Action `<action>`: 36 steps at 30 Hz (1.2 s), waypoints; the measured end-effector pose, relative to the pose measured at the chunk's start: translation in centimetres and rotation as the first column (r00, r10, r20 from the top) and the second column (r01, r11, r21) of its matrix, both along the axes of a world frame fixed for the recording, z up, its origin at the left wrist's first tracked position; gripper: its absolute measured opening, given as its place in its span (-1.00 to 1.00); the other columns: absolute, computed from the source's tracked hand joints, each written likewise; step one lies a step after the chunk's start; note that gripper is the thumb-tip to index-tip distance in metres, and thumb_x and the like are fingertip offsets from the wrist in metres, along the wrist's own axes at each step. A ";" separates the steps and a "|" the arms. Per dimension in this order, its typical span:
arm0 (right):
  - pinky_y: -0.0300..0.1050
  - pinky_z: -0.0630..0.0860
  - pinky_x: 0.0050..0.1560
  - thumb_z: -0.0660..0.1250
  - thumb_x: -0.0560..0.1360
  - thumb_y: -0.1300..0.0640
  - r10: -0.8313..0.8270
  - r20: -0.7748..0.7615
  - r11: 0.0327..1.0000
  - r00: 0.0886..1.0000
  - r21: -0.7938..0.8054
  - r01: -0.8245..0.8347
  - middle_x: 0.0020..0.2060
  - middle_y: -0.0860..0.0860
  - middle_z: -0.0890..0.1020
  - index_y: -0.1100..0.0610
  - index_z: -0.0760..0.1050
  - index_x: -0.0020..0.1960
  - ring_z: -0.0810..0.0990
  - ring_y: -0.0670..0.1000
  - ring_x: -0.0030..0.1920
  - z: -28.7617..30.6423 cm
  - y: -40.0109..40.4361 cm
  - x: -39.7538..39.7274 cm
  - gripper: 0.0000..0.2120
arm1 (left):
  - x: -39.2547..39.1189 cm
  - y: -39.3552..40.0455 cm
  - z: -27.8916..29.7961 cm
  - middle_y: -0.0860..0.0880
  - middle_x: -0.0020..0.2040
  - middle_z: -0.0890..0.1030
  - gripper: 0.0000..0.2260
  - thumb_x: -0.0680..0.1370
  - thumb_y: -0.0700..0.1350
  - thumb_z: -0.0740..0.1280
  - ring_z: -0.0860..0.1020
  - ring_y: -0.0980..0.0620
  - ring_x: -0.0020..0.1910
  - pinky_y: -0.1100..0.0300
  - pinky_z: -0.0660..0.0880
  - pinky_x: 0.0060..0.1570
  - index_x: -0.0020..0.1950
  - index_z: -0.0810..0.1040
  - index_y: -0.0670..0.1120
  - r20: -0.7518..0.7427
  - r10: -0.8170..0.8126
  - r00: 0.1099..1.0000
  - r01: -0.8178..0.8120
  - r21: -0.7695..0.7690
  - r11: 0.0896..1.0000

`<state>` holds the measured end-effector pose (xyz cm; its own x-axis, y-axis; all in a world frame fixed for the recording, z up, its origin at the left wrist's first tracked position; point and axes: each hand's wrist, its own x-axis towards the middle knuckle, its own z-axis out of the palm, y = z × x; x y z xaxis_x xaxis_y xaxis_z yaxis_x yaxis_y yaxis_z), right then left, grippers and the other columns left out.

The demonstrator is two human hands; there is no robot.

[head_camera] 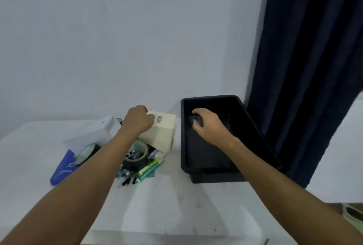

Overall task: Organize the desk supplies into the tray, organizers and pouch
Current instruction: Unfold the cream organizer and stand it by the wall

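Desk supplies lie in a heap on the left half of a white counter (176, 195), seen from above through a head-worn camera. The heap includes a roll of dark tape (136, 156) with pens standing inside its ring, green markers (150, 168) and small black clips (127, 181) in front of it, a blue folder (62, 170), a magnifying glass (86, 152) and white paper (94, 132). A cream box (163, 134) with a barcode sticker sits tilted at the back of the heap. The left hand (137, 120) is closed around the box's upper left corner, gripping it. To the right, just apart from the heap, stands a black tray (253, 126). The right hand (206, 122) reaches down inside the tray, fingers curled over a small dark object (195, 120) near its far end; the object is too blurred to identify. A dark blue curtain (306, 67) hangs behind the tray.
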<state>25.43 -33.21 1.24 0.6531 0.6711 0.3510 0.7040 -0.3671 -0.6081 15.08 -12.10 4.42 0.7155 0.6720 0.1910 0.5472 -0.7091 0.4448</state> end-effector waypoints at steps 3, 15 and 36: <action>-0.10 0.34 0.36 0.32 0.51 0.08 0.113 -0.023 0.985 0.993 -0.128 -0.115 0.34 0.07 0.44 0.16 0.32 0.41 0.39 0.05 0.35 1.0 5.6 0.0 -0.50 | 0.2 3.9 0.1 -0.19 0.33 0.47 -0.59 0.55 -0.05 0.21 0.44 -0.17 0.28 0.09 0.39 0.13 0.35 0.43 -0.19 -0.033 0.048 0.998 -0.049 -0.034 0.998; -0.01 0.37 0.34 0.59 0.19 -0.11 0.106 -0.136 0.810 0.985 -0.563 -0.165 0.39 -0.02 0.36 0.02 0.10 0.52 0.35 0.04 0.37 0.4 15.9 3.9 0.06 | 2.1 11.4 -0.2 -0.14 0.13 0.57 -0.57 0.60 0.17 0.15 0.58 -0.15 0.06 -0.03 0.57 0.06 0.23 0.49 -0.14 -0.055 -0.225 0.973 0.151 -0.588 0.795; -0.34 0.40 0.23 0.60 0.25 0.26 0.338 -0.015 0.924 0.941 0.196 -0.329 0.30 -0.07 0.39 0.00 0.12 0.49 0.39 -0.19 0.29 8.4 17.5 7.6 -0.02 | 7.4 18.0 3.2 -0.27 0.18 0.58 -0.59 0.53 0.07 0.24 0.57 -0.29 0.05 -0.05 0.60 -0.09 0.30 0.54 -0.10 0.388 -0.119 0.914 0.386 -0.921 -0.045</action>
<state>33.00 -15.67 9.65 0.4215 0.7779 0.4661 0.7346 0.0084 -0.6785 22.52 5.90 7.66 0.9374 0.0742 -0.3404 0.2829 0.4081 0.8680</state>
